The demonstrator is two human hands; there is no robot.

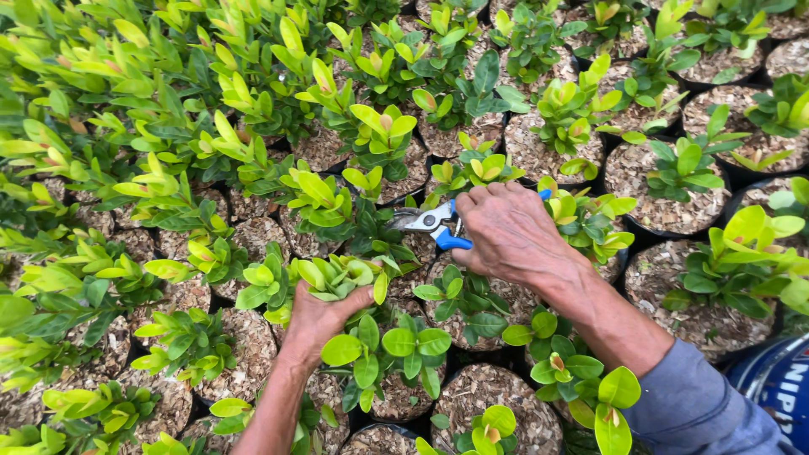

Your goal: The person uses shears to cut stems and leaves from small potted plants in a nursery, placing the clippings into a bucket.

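Observation:
My left hand (318, 318) is closed around a bunch of light green leafy cuttings (339, 275), held just above the potted plants. My right hand (510, 232) grips blue-handled pruning shears (434, 223). Their metal blades point left toward the stems of a small shrub (324, 198) standing between the two hands. The shears' tips lie a short way above and to the right of the bunch in my left hand. A grey-blue sleeve (695, 404) covers my right forearm.
Black nursery pots (674, 227) filled with brown husk mulch stand packed side by side across the whole view, each with a small green and yellow-green shrub. A dark blue object (779, 383) shows at the lower right corner.

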